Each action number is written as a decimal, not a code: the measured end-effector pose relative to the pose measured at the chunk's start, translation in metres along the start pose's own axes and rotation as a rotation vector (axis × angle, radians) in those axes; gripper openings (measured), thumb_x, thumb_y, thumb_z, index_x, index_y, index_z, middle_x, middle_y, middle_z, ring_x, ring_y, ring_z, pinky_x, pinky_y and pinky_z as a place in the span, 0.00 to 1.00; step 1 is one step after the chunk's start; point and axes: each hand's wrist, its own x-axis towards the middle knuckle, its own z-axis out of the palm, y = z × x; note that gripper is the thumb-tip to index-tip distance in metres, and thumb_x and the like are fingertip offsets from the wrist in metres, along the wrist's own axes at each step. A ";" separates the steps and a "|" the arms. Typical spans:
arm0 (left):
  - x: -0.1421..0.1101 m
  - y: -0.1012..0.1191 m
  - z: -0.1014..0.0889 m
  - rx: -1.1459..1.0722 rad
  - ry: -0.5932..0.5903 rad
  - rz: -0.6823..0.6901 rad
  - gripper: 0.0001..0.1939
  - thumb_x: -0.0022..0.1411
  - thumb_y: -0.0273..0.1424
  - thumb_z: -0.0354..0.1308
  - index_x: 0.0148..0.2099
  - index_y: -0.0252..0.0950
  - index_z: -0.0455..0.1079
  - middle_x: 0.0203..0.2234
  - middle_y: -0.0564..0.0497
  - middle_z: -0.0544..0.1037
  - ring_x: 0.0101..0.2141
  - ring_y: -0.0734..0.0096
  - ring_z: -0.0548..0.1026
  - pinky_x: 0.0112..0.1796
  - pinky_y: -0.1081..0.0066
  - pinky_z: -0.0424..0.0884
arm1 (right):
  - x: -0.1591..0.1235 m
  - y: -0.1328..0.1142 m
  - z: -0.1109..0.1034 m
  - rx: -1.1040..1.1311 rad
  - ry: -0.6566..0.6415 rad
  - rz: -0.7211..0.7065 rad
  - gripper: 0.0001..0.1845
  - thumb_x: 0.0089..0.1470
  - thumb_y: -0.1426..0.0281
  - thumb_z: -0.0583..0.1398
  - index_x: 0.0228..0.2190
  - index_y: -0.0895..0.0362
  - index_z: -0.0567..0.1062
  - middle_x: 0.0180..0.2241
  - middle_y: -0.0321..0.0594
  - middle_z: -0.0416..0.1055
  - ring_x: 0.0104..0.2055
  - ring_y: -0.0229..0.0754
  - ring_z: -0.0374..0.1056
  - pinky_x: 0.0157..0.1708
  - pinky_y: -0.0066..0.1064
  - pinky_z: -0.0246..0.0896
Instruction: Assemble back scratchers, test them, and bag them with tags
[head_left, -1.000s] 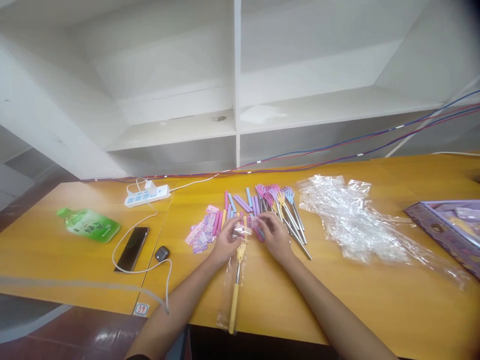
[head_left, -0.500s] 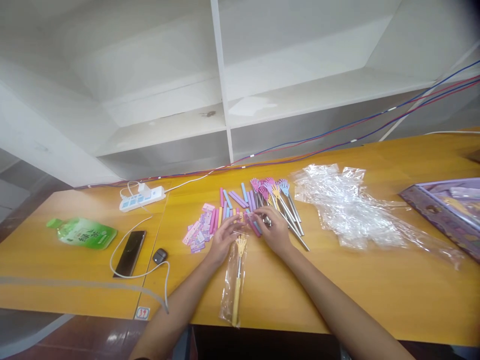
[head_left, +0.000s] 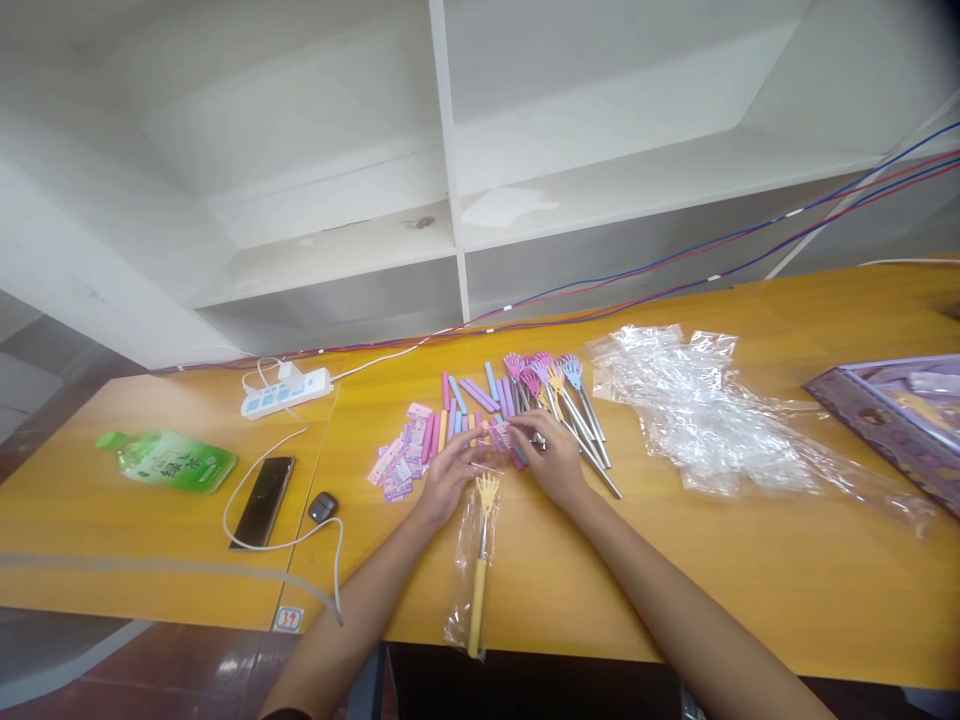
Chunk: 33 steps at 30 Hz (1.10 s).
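A yellow back scratcher (head_left: 478,600) lies inside a clear plastic bag (head_left: 459,590), its hand-shaped head toward me and my hands at the bag's upper end. My left hand (head_left: 448,478) pinches the bag's mouth from the left. Between the fingertips of my right hand (head_left: 553,462) is a small pink and purple printed card (head_left: 499,434), held over the bag's opening. How far the card is in the bag I cannot tell. Just beyond my fingers lie several coloured handle tubes (head_left: 477,394) and loose back scratchers (head_left: 592,420) with metal rods. Printed cards (head_left: 405,460) are piled left of my left hand.
Many empty clear bags (head_left: 697,410) are heaped on the right, beside a purple printed box (head_left: 877,430). Leftward are a green bottle (head_left: 176,462), a phone (head_left: 262,502), a black earbud case (head_left: 322,508), a white cable and a power strip (head_left: 286,394). White shelving (head_left: 457,240) stands behind.
The card between my hands shows more plainly, and my right hand's fingers have shifted slightly. The whole view has moved a little; the bagged back scratcher stays on the table.
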 end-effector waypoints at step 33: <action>-0.003 0.002 0.007 -0.017 -0.008 -0.044 0.34 0.57 0.28 0.61 0.67 0.40 0.70 0.68 0.42 0.65 0.59 0.48 0.71 0.53 0.55 0.74 | -0.003 -0.003 0.003 -0.031 -0.210 -0.053 0.16 0.71 0.68 0.55 0.56 0.48 0.74 0.46 0.44 0.78 0.47 0.51 0.73 0.48 0.48 0.70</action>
